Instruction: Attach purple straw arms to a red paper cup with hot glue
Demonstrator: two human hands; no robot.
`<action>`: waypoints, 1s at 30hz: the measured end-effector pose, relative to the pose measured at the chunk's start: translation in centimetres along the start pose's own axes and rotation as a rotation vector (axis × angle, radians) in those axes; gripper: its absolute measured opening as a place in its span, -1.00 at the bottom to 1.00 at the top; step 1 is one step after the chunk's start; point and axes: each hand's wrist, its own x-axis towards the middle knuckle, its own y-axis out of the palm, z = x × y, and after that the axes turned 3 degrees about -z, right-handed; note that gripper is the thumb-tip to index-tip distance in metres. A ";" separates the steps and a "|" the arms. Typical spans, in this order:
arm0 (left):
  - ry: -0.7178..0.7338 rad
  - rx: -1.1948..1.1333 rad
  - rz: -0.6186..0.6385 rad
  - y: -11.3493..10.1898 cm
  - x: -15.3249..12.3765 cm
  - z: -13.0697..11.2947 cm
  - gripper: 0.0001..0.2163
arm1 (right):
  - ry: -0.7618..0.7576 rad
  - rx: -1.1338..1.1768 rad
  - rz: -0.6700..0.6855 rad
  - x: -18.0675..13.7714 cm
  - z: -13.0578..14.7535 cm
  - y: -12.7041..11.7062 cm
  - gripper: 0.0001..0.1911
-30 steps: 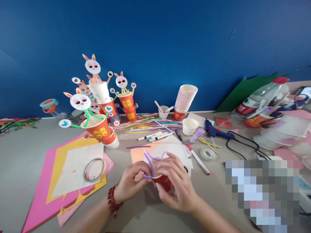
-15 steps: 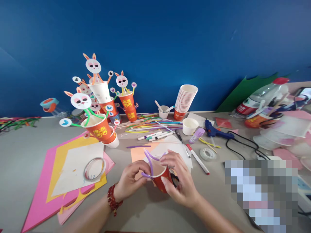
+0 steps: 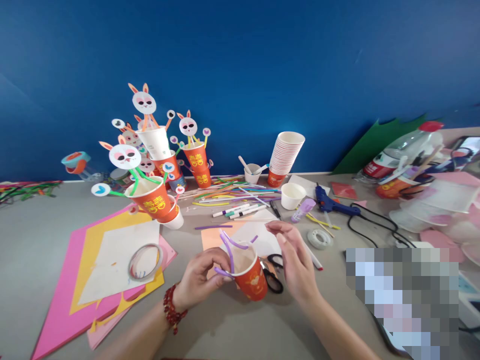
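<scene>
My left hand (image 3: 208,272) is closed at the left rim of a red paper cup (image 3: 252,282), pinching it where a purple pipe cleaner (image 3: 229,250) bends over the edge. The cup tilts slightly, and purple stems stick up from its mouth. My right hand (image 3: 296,262) is off the cup to the right, fingers apart and holding nothing. Between the cup and that hand lie scissors with black handles (image 3: 275,285), their blades partly hidden behind the cup. White and peach paper sheets (image 3: 258,231) lie behind the cup.
At the left stand rabbit-faced cup figures (image 3: 148,200) and coloured paper with a tape roll (image 3: 144,262) on it. Behind are pipe cleaners, markers (image 3: 240,211) and stacked cups (image 3: 287,155). A blue glue gun (image 3: 335,205) with its cord, clear tape (image 3: 319,239) and a bottle (image 3: 405,150) are to the right.
My right hand has let go of the cup and moved right, opening its fingers. The scissors beside the cup now show more. My left hand keeps its pinch at the rim.
</scene>
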 end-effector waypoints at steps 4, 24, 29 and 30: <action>-0.015 -0.043 -0.023 0.0 0.1 -0.3 -0.89 | 0.108 0.021 -0.031 0.8 -0.3 -0.2 -0.80; 0.253 0.311 0.123 -1.0 0.1 -1.4 -0.87 | -0.020 -0.067 0.314 0.6 0.8 0.8 -0.70; 0.187 0.188 0.073 -1.1 0.1 -1.5 -0.91 | 0.086 0.046 0.386 -0.1 -0.2 1.1 -0.60; 0.178 0.164 0.056 -1.1 0.2 -1.6 -0.93 | 0.110 0.091 0.401 -0.4 -0.5 1.2 -0.57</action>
